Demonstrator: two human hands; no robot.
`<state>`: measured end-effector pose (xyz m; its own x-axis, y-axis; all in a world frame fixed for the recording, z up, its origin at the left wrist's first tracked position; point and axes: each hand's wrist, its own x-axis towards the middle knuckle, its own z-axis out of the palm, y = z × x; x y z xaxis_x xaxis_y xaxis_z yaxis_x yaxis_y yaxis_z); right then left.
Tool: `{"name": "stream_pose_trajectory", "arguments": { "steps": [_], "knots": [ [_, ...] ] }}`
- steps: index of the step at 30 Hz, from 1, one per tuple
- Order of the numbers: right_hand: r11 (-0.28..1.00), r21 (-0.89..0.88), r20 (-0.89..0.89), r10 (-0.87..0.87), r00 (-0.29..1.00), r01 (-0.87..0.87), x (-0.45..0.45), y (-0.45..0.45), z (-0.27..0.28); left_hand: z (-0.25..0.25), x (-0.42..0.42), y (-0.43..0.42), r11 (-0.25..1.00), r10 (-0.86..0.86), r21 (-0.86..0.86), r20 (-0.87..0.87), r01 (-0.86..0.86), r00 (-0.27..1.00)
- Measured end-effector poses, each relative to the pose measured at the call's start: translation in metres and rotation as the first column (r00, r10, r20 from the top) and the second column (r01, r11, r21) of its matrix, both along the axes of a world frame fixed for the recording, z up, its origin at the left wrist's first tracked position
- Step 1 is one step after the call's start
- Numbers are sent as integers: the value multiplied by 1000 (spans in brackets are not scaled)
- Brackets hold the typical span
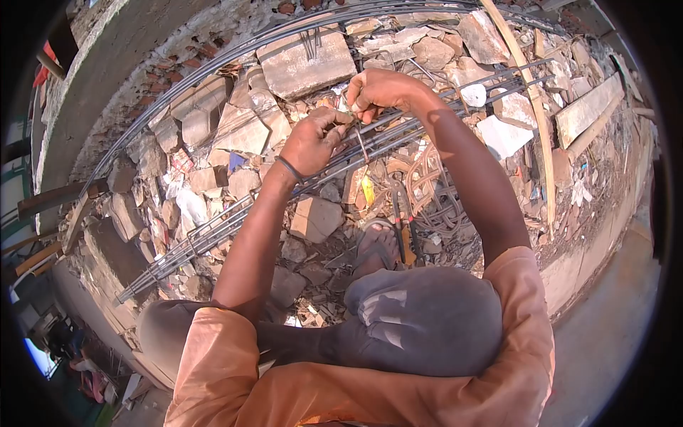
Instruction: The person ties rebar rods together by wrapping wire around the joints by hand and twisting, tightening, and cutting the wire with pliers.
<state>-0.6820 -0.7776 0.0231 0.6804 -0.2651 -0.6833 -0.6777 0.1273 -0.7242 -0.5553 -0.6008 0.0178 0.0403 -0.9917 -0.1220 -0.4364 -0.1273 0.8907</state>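
Observation:
My left hand (311, 144), with a dark band at the wrist, is closed in a pinch over a bundle of long steel bars (235, 210). Opposite it, my right hand (380, 92) is bent down with its fingertips pinched together, nearly touching the left fingertips. Whatever thin thing they hold at the bars is too small to make out. Just below the fingers, a bent steel stirrup (363, 144) goes around the bars. Long-handled pincers (400, 220) lie on the rubble beside my sandalled foot (377, 245). A loose coil of thin wire (445, 196) is right of them.
Broken concrete and bricks cover the ground, including a large block (307, 62) beyond my hands. Long curved rods (213, 65) run along the far side. A wooden strip (530, 92) crosses the bars at right, near a board (589, 110). A low wall edge (594, 242) borders the rubble.

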Motion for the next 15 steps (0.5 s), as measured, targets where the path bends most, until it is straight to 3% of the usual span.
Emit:
{"name": "stream_pose_trajectory", "arguments": {
  "steps": [3,6,9,15],
  "knots": [
    [1000,13,8,5,1000,-6,2,-3,-3,5,-5,-4,988,31,-152,81,-19,996],
    [999,20,-22,48,999,-48,5,-2,0,13,-7,-7,989,50,-148,194,-22,980],
    [997,-22,-34,77,996,-78,7,-7,-3,26,-15,-6,996,-3,-83,202,20,979],
    [999,30,-88,23,996,-20,6,-17,-19,35,-25,-26,966,-213,-51,391,252,895]
  ]
}}
